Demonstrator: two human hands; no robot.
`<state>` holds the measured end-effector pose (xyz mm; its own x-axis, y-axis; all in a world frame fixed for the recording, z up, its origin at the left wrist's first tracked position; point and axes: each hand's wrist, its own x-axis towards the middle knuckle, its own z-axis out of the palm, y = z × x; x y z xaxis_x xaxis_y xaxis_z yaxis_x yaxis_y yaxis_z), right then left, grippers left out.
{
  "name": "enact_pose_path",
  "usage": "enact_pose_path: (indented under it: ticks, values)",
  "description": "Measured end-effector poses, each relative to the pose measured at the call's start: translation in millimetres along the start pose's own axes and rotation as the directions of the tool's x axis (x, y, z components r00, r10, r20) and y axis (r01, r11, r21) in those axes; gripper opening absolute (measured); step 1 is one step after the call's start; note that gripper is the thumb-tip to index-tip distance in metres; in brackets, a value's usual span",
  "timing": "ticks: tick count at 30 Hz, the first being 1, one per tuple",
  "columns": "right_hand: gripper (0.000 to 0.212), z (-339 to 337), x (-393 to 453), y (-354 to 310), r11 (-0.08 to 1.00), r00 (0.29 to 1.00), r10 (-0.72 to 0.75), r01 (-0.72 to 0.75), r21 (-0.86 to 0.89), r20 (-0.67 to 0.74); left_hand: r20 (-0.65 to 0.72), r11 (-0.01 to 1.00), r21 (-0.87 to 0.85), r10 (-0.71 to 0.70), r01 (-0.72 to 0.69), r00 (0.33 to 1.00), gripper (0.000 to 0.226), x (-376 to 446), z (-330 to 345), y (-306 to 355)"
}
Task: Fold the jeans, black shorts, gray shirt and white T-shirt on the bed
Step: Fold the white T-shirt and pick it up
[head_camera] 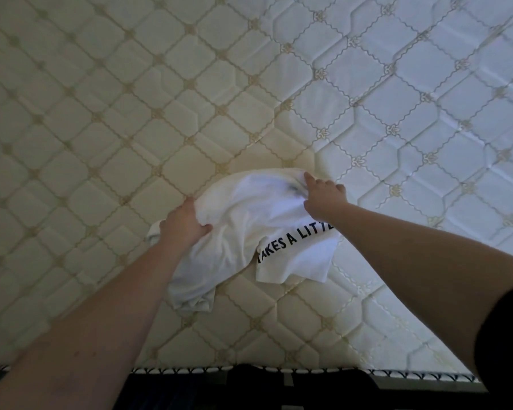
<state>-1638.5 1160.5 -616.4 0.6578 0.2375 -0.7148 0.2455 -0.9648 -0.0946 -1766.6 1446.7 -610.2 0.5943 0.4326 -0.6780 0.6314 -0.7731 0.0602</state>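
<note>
Both hands are on the white T-shirt (249,226) right now. The left hand (182,224) has a bunched fistful of its left edge, thumb pressed into the fabric, and the right hand (323,199) pinches the far right edge with fingers curled into the cloth. The shirt sits between them, crumpled and partly lifted off the bed (101,99), near the front edge, just ahead of the person. Its black lettering droops on a flap toward the near side, under the right forearm. It runs roughly left to right between the grips, with the right hand a bit further out — so I'd guess the next bit is pulling the hands apart to spread it flat. Jeans, shorts and gray shirt aren't in view.
</note>
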Motion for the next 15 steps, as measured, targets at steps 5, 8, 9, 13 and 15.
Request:
enact_pose_path:
  ticks: [5,8,9,13,15]
  values:
    - [0.036,10.9,-35.9,10.2,0.940,0.997,-0.025,0.000,0.342,0.069,-0.092,0.952,-0.295,0.058,-0.083,0.994,0.053,-41.3,8.4,33.3]
    - [0.032,-0.8,-73.5,27.0,0.700,0.999,0.045,-0.014,0.714,-0.024,-0.382,0.888,-0.379,0.108,-0.261,0.918,0.030,-74.6,-3.9,68.8]
    - [0.035,-9.0,-87.5,33.2,0.622,0.993,0.081,0.013,0.783,-0.081,-0.461,0.860,-0.389,0.129,-0.330,0.878,0.026,-85.4,-13.1,82.4]
    - [0.041,-35.7,-141.7,54.0,0.471,0.917,0.236,0.183,0.863,-0.323,-0.742,0.798,-0.135,0.311,-0.587,0.593,0.041,-123.0,-49.8,125.8]
    - [0.033,-39.0,-163.3,61.4,0.441,0.853,0.338,0.231,0.868,-0.398,-0.849,0.761,0.081,0.391,-0.644,0.355,0.047,-140.6,-61.2,138.5]
